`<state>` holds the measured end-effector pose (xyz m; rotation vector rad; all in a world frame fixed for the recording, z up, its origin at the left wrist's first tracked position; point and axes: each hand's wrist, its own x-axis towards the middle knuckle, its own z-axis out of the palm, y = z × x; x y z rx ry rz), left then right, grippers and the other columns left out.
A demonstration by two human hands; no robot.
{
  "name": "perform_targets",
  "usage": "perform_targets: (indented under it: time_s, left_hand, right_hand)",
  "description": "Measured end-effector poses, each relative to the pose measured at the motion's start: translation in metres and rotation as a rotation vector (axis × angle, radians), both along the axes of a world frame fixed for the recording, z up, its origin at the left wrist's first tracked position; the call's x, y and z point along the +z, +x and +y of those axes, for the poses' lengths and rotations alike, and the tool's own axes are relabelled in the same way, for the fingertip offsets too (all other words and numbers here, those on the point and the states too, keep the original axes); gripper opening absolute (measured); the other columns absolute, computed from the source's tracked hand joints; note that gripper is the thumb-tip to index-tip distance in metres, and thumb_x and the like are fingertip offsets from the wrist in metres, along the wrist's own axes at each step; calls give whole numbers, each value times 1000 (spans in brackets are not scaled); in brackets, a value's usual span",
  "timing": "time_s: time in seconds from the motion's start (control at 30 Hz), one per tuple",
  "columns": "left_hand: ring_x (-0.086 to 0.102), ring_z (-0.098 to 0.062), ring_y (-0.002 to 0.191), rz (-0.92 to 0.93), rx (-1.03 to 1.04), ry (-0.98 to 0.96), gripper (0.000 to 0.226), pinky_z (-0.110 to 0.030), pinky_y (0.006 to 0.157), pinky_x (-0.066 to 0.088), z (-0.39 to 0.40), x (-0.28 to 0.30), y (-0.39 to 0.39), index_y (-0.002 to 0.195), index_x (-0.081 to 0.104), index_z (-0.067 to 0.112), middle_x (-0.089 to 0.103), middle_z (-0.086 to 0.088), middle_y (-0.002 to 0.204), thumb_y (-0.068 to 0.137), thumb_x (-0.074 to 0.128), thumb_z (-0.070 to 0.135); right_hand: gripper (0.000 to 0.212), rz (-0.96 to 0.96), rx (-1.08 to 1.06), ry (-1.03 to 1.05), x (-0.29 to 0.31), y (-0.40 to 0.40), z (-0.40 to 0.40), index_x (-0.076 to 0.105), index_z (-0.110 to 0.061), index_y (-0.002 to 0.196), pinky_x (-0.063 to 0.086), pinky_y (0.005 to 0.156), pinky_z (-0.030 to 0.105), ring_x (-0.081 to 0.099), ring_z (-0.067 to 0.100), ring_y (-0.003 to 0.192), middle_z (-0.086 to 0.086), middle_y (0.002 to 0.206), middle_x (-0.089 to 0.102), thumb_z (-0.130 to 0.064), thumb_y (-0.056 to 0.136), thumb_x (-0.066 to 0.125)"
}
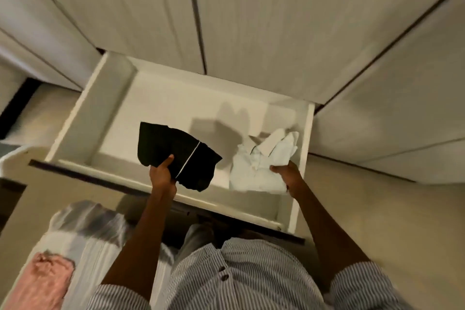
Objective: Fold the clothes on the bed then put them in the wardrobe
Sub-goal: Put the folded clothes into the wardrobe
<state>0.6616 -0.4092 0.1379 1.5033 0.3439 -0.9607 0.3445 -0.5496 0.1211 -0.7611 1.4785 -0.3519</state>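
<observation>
Pale wardrobe doors (251, 12) rise at twelve o'clock above the open white wooden drawer (75, 121). Left hand (163, 173) pinches the folded black garment (176, 153); right hand (286, 173) grips the white folded shirt (256, 163) (three o'clock side). Best lowered flat, side by side, folds kept square.

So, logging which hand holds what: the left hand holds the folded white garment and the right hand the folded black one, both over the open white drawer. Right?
Not quite: swapped. The head view shows the left hand holding the folded black garment and the right hand the white garment, both over the open white drawer.
</observation>
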Motion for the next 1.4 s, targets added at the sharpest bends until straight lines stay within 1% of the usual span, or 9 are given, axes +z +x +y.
perform_targets:
  time_s: [0.27,0.53,0.63,0.73,0.9,1.0,1.13,1.23,1.4]
  left_hand:
    - [61,-29,111,14,-63,143,50,-47,98,51,-33,-27,-19,136,51,18,63,-5,123,89,69,12]
    - [57,-28,115,-2,-138,215,54,-42,96,51,-27,-36,-20,140,47,17,58,-7,131,90,68,15]
    - [56,-30,120,4,-150,213,54,-43,99,50,-23,-36,-24,141,46,18,57,-7,134,91,67,14]
    - [54,-32,124,2,-157,192,55,-46,103,47,-21,-38,-29,142,45,18,56,-8,137,91,66,11]
    - [56,-30,121,-3,-198,142,52,-43,100,48,-25,-35,-37,141,46,15,57,-10,136,92,63,6]
    - [60,-29,115,6,-252,116,49,-44,95,51,-28,-33,-40,137,51,13,61,-9,130,91,64,5]
    - [63,-33,116,101,-301,25,51,-48,95,52,-43,-29,-48,137,54,13,66,-11,126,88,66,4]
    - [63,-32,116,153,-270,-100,52,-49,95,52,-65,-25,-66,139,53,13,65,-11,129,88,65,6]
    - [66,-31,113,203,-136,-189,49,-43,82,59,-112,-27,-104,140,52,12,64,-12,129,92,60,3]
  right_hand:
    - [38,20,106,171,-44,-23,21,61,-14,120,55,91,45,65,27,102,13,119,67,-13,85,76]
    - [64,621,389,204,-70,-6,60,21,0,152,33,112,43,36,39,139,24,153,33,-14,97,50]
    - [78,745,638,-66,-72,5,64,6,-6,157,35,112,48,31,39,143,20,162,15,-13,94,52]
    - [74,672,923,-278,-87,12,54,14,-22,158,40,107,48,34,36,140,9,165,13,-18,95,53]
    - [79,718,1296,-136,-116,15,48,7,-36,158,21,114,61,11,41,147,0,166,-8,-24,95,53]
    - [61,654,1188,-133,-111,21,33,29,-34,153,31,111,53,30,37,141,0,164,15,-27,97,52]
    - [47,227,505,-111,-72,34,7,67,-17,119,48,92,37,65,25,108,4,120,68,-55,97,51]
    - [72,-142,114,167,-44,40,-4,65,-23,119,58,84,39,73,25,92,6,107,74,-80,89,33]
    - [75,-610,-144,357,-37,44,0,55,-28,131,47,104,57,65,32,117,10,129,66,-82,85,31]
